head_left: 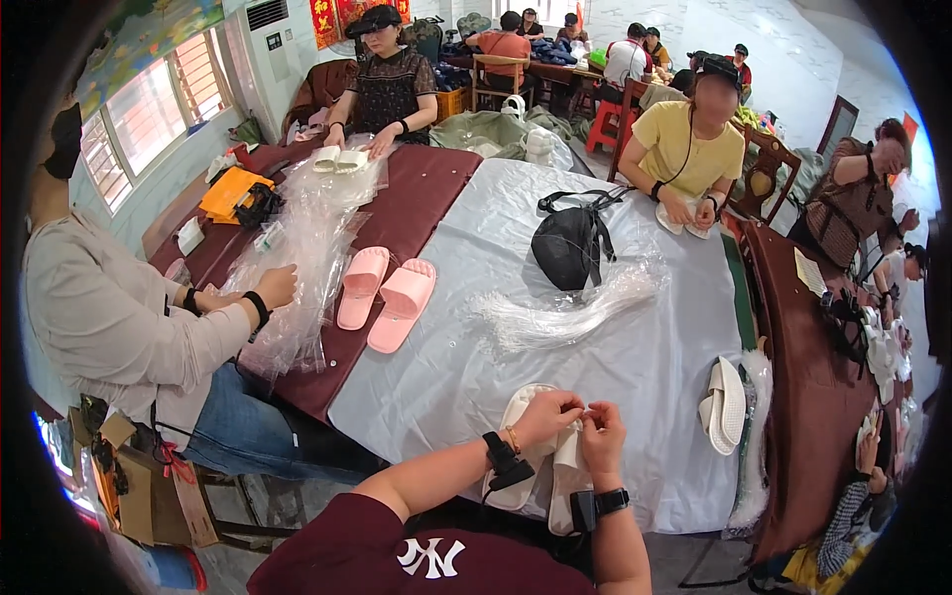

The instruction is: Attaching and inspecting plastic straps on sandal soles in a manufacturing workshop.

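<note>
In front of me a pair of cream slippers (568,480) lies at the near edge of the table. My left hand (548,416) and my right hand (603,441) are close together above them. Fingertips of both hands are pinched; what they hold, if anything, is too small to make out. The hands and forearms hide part of the slippers. Beyond my hands, a bundle of thin clear plastic strands (555,315) is spread on the table.
A black bag (570,243) rests mid-table on the grey cover (436,397). Pink slippers (402,305) and clear plastic bags (297,238) lie to the left. Another cream pair (722,407) sits at the right edge. Co-workers sit around, one in yellow (684,149) opposite.
</note>
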Action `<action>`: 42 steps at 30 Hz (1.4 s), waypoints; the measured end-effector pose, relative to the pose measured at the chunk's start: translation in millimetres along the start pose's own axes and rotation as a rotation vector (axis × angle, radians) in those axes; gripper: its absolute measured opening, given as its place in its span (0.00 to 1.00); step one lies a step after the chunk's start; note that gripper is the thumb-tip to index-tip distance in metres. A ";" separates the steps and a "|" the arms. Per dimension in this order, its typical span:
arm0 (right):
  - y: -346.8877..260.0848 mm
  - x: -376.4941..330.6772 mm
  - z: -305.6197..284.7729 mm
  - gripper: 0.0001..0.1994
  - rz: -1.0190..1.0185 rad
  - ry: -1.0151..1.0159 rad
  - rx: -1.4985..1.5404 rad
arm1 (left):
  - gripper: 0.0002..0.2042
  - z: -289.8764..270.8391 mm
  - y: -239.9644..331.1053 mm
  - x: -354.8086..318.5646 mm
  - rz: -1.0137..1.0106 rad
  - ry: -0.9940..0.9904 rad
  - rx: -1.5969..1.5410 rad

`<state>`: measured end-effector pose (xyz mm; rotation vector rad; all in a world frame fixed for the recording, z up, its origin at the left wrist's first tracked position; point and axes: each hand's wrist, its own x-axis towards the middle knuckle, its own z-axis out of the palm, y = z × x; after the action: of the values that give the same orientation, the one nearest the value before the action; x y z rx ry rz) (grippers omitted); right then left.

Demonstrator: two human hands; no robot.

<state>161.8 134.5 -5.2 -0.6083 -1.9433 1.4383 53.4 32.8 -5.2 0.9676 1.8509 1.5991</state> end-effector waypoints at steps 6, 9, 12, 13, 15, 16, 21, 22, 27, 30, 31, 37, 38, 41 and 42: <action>0.4 -1.9 -0.2 0.08 -0.007 -0.003 -0.025 | 0.07 0.2 0.0 -0.6 0.062 0.015 0.055; 0.7 -1.6 -0.7 0.08 -0.011 0.000 -0.039 | 0.07 1.8 -0.3 -0.3 0.074 0.015 0.058; 2.7 -0.8 -1.0 0.08 -0.032 0.007 -0.040 | 0.07 0.7 4.8 -0.5 0.064 0.008 0.094; 3.8 -0.1 -0.7 0.08 -0.034 0.012 -0.036 | 0.07 0.8 2.9 0.6 0.063 0.007 0.093; 5.5 0.4 -0.7 0.08 -0.034 0.007 -0.041 | 0.07 1.1 -0.6 2.3 0.079 0.007 0.083; 6.5 0.6 -0.7 0.08 -0.036 0.001 -0.044 | 0.07 1.3 -1.3 2.4 0.078 0.007 0.083; 5.2 -1.0 -2.2 0.07 -0.031 -0.002 -0.040 | 0.07 1.3 3.0 0.4 0.076 0.008 0.074; 4.1 -1.5 -2.2 0.07 -0.035 -0.001 -0.032 | 0.07 0.7 3.8 -0.1 0.075 0.008 0.073; 3.1 -2.4 -1.0 0.07 -0.025 -0.001 -0.021 | 0.07 0.0 3.7 -0.8 0.074 0.003 0.068; -1.0 -2.6 -1.7 0.07 -0.029 -0.002 -0.034 | 0.07 -1.9 6.6 -0.4 0.076 -0.016 0.109; -1.3 -2.6 -1.7 0.07 -0.034 -0.005 -0.042 | 0.07 -2.0 6.7 -0.4 0.076 -0.015 0.109; -6.5 -3.3 -1.5 0.06 -0.043 0.004 -0.068 | 0.08 -4.0 9.9 -0.4 0.095 -0.031 0.126; -6.7 -3.2 -1.0 0.06 -0.044 0.004 -0.068 | 0.08 -4.6 8.7 0.2 0.100 -0.035 0.148; -5.8 -3.8 -1.6 0.06 -0.045 0.018 -0.097 | 0.08 -4.5 9.3 0.2 0.104 -0.046 0.168; -4.4 -3.7 -1.6 0.06 -0.055 0.024 -0.100 | 0.08 -4.3 9.6 0.0 0.101 -0.048 0.167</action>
<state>165.5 131.6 -1.5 -0.6094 -2.0069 1.3005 51.9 30.6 5.0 1.1784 1.9550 1.4819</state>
